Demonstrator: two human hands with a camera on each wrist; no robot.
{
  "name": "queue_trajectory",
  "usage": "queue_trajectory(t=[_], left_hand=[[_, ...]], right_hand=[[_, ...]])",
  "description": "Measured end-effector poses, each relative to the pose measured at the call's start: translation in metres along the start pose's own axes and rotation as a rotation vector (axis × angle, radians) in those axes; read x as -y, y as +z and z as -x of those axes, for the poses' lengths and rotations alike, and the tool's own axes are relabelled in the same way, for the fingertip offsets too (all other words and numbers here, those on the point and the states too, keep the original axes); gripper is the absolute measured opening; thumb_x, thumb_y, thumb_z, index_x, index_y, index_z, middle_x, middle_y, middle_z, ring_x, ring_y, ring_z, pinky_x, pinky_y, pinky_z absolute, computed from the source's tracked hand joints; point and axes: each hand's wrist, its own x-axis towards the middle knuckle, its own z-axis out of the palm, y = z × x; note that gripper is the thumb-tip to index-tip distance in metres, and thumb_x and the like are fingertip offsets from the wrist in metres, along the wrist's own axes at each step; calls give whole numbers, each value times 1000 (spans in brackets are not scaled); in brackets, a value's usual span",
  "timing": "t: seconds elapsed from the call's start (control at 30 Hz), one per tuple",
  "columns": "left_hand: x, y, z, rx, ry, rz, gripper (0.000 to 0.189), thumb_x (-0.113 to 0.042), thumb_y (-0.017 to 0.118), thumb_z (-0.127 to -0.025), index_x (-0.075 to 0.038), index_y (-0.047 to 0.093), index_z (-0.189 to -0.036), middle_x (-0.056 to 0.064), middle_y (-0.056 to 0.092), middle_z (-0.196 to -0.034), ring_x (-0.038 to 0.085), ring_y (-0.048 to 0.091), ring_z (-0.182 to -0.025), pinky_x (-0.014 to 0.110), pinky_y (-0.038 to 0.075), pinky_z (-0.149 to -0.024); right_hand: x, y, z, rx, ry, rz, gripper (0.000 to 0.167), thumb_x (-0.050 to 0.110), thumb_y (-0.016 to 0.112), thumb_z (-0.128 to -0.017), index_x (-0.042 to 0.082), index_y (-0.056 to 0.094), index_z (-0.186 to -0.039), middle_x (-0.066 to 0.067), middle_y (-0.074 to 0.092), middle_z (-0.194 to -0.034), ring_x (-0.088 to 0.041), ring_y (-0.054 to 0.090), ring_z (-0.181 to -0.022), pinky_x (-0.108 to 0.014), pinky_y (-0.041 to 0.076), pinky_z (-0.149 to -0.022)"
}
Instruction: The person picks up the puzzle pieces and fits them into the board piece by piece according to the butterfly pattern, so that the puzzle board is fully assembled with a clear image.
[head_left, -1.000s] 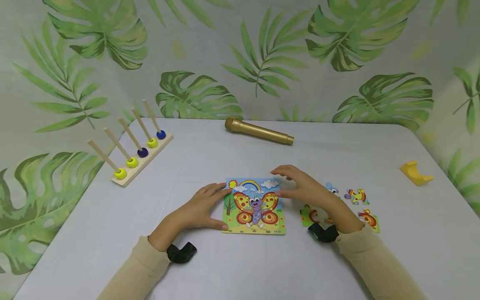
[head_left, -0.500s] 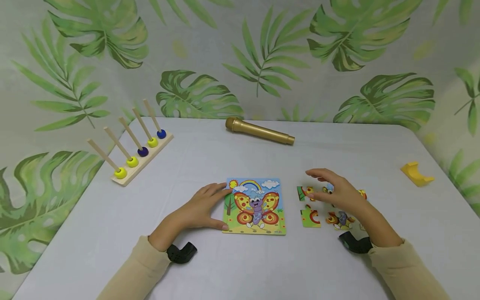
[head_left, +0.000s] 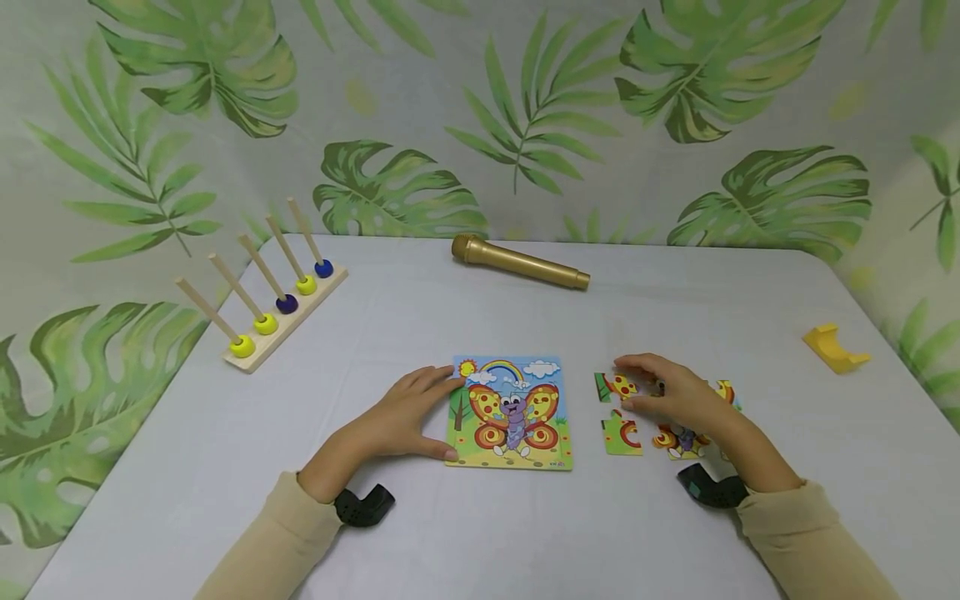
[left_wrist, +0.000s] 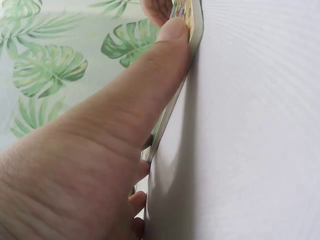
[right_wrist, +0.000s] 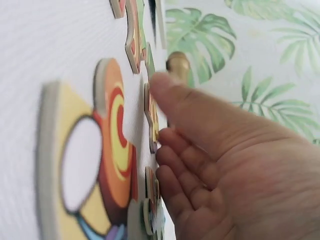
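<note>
A square butterfly puzzle board [head_left: 513,412] lies on the table in front of me. My left hand [head_left: 397,417] rests along its left side, the thumb at the lower corner and the fingers spread towards the upper one. In the left wrist view the thumb tip touches the rim of the board [left_wrist: 195,37]. My right hand [head_left: 678,400] is low over loose puzzle pieces, thumb and index finger apart on either side of a green, red and yellow piece [head_left: 603,387]. Contact there is unclear. Close by lie a green piece [head_left: 618,437] and a butterfly-body piece [head_left: 681,442]; the hand partly hides others.
A gold microphone [head_left: 521,262] lies towards the back of the table. At the left is a wooden peg stand [head_left: 285,325] with yellow and blue beads. A yellow curved block [head_left: 832,348] sits at the far right. Leaf-patterned cloth [head_left: 525,125] hangs behind.
My right hand has moved rightward from the board to the loose pieces, then lowered around the green, red and yellow piece. My left hand has stayed at the board's left side.
</note>
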Motion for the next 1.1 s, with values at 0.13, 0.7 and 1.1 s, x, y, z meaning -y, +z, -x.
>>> queue_trajectory(t=[0.13,0.7,1.1], left_hand=[[-1,0,0,-3,0,-1,97,-66,65,-64,-18,30,-141,4,19,-147,27,13,-132,45,13,-105],[-1,0,0,1,-13,6,98,-66,65,-64,-18,29,-142,3,19,-147,27,12,-132,46,14,-104],[0,1,0,-4,1,-5,100,-68,63,-64,-17,27,-142,3,20,-147,26,14,-132,44,14,-105]], right_hand=[[-3,1,-2,4,-23,9,54,26,68,-80,6,49,-127,-12,46,-127,-30,39,-117,-49,31,-94],[26,5,-6,-191,-235,65,43,9,74,-74,3,57,-113,-5,51,-110,-24,48,-102,-45,43,-81],[98,46,-25,-173,-425,-71,43,12,73,-76,4,57,-115,-1,52,-113,-18,49,-106,-39,43,-86]])
